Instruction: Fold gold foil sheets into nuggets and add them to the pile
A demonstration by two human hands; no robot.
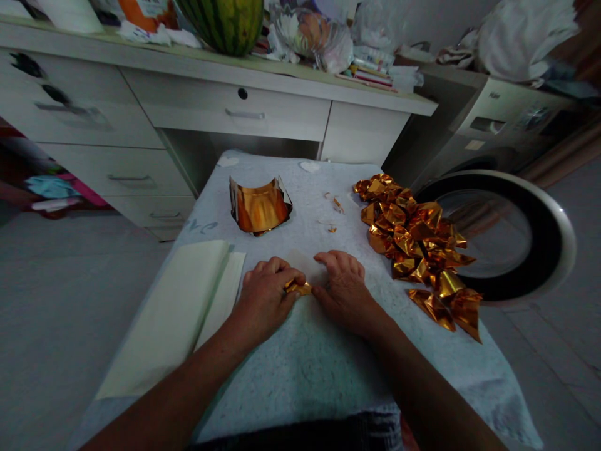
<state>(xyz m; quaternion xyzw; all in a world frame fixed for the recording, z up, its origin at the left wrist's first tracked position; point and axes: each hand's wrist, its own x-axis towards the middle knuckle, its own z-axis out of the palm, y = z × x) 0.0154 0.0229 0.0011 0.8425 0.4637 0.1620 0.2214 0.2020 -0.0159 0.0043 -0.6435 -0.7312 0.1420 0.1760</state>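
At the middle of the cloth-covered table, my left hand is closed on a small piece of gold foil. A thin, see-through whitish sheet lies between my hands, partly under them. My right hand rests on that sheet with its fingers bent but apart, its thumb close to the foil's right end. Beyond my left hand stands a curved stack of gold foil sheets. Folded pale paper lies left of my left hand. Several crumpled gold foil pieces are heaped to the right.
Small foil scraps lie on the table's cloth. A white drawer desk stands behind, carrying a watermelon and a glass bowl. At right is a washing machine with its round door swung out beside the table.
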